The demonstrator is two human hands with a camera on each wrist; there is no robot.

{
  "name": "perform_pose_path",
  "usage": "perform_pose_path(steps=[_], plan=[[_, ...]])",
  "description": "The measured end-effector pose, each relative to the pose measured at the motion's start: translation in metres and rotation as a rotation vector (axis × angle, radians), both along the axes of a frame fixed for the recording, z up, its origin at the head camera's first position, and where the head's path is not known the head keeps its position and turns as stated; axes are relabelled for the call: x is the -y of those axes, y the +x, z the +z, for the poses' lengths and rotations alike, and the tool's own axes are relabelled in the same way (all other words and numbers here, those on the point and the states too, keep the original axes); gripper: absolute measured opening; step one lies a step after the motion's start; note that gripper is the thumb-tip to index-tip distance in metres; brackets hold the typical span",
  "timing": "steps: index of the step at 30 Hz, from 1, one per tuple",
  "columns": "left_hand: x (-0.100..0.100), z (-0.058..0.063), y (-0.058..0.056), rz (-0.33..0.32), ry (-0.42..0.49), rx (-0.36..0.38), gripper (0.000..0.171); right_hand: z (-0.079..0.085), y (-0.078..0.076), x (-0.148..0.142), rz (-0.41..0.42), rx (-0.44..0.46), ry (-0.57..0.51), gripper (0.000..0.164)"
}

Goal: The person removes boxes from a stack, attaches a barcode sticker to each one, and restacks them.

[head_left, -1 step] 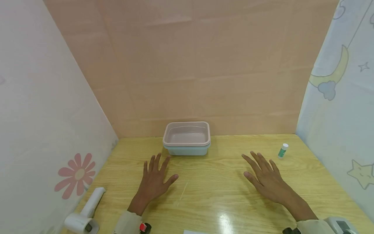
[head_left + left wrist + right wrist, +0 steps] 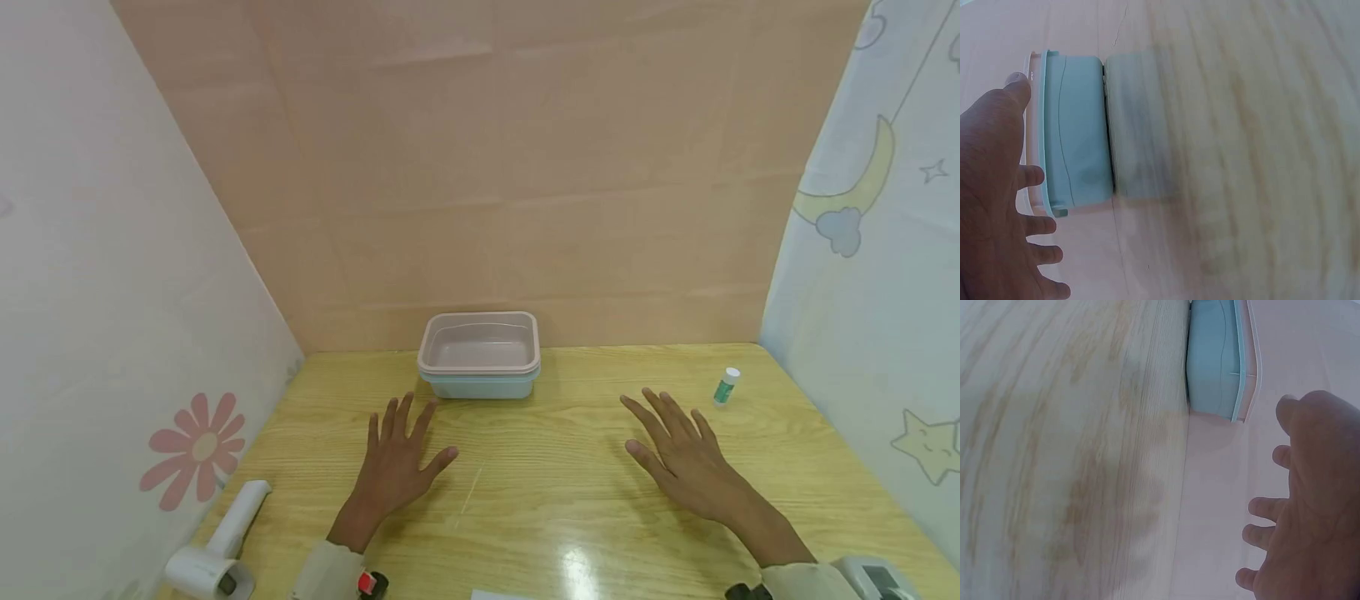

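My left hand (image 2: 396, 467) is held over the wooden table with fingers spread, holding nothing. Just beyond its fingertips, against the back wall, stands a light blue tub (image 2: 482, 388) with a beige tub (image 2: 480, 369) nested in its top. In the left wrist view the blue tub (image 2: 1082, 131) appears side-on beyond the fingers. Well to the right, my right hand (image 2: 684, 468) hovers palm down, its fingers also spread and nothing in them. Nearest to that hand is a small white-capped bottle with a green label (image 2: 726, 387), apart from the fingers.
At the table's left edge lies a white hand-held device with a handle (image 2: 238, 518). A pale device with a dark screen (image 2: 873, 577) is partly visible by the right sleeve. A white edge (image 2: 501, 595) shows at the bottom. Fabric-like walls enclose the back and sides.
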State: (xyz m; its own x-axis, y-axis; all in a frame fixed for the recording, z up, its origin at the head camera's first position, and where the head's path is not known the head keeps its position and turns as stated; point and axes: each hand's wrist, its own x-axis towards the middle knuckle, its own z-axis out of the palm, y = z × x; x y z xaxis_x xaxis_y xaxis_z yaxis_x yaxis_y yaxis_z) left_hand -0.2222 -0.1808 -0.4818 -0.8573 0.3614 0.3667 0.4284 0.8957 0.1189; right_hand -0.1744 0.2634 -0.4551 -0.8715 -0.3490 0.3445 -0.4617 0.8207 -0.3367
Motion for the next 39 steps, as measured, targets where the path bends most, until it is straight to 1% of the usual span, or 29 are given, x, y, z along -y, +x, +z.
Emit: perform_pose_path(steps=[4,6,7,9,11,14,15,17,20,21,23,24,25,27,28,30,31,32,35,39], plan=[[0.001,0.001,-0.004,-0.009,0.003,-0.023,0.079,0.0,-0.001,0.0,0.009,0.009,-0.003,0.061],[0.003,0.002,-0.01,-0.01,0.04,-0.03,0.077,0.001,-0.004,0.002,0.02,-0.006,0.009,0.06],[0.004,0.002,-0.014,-0.008,0.074,-0.026,0.077,0.002,-0.007,0.003,0.03,-0.019,0.024,0.059],[0.006,0.003,-0.024,-0.001,0.173,0.031,0.082,0.005,-0.013,0.008,0.051,-0.081,0.059,0.053],[0.007,0.003,-0.037,0.009,0.303,0.123,0.094,0.01,-0.023,0.016,0.079,-0.161,0.092,0.046],[0.01,0.006,-0.058,0.04,0.446,0.25,0.112,0.017,-0.041,0.034,0.111,-0.264,0.109,0.037],[0.011,0.007,-0.065,0.051,0.472,0.282,0.117,0.02,-0.047,0.041,0.12,-0.279,0.105,0.036],[0.014,0.007,-0.077,0.078,0.495,0.322,0.124,0.023,-0.06,0.058,0.141,-0.289,0.098,0.036],[0.017,0.007,-0.094,0.1,0.489,0.351,0.129,0.027,-0.08,0.085,0.175,-0.263,0.093,0.037],[0.016,0.007,-0.099,0.088,0.497,0.357,0.128,0.028,-0.087,0.094,0.183,-0.254,0.094,0.038],[0.014,0.005,-0.111,0.022,0.536,0.317,0.12,0.03,-0.101,0.109,0.192,-0.244,0.1,0.04],[0.012,0.004,-0.116,-0.023,0.565,0.293,0.115,0.03,-0.107,0.116,0.192,-0.24,0.109,0.041],[0.01,0.0,-0.123,-0.092,0.605,0.257,0.11,0.029,-0.113,0.122,0.192,-0.24,0.124,0.042],[0.006,-0.002,-0.13,-0.206,0.689,0.201,0.099,0.026,-0.122,0.131,0.197,-0.24,0.164,0.041],[0.004,-0.003,-0.131,-0.248,0.721,0.18,0.096,0.023,-0.126,0.135,0.205,-0.248,0.186,0.039],[0.001,-0.001,-0.129,-0.299,0.782,0.182,0.093,0.018,-0.131,0.142,0.217,-0.269,0.236,0.034],[0.0,-0.001,-0.128,-0.313,0.799,0.186,0.093,0.016,-0.133,0.144,0.223,-0.286,0.255,0.03],[-0.001,0.003,-0.124,-0.301,0.814,0.211,0.092,0.014,-0.134,0.146,0.226,-0.305,0.265,0.026],[-0.003,0.008,-0.118,-0.307,0.852,0.268,0.087,0.012,-0.136,0.15,0.224,-0.352,0.255,0.017],[-0.006,0.016,-0.114,-0.316,0.879,0.317,0.083,0.012,-0.137,0.15,0.203,-0.39,0.229,0.016]])
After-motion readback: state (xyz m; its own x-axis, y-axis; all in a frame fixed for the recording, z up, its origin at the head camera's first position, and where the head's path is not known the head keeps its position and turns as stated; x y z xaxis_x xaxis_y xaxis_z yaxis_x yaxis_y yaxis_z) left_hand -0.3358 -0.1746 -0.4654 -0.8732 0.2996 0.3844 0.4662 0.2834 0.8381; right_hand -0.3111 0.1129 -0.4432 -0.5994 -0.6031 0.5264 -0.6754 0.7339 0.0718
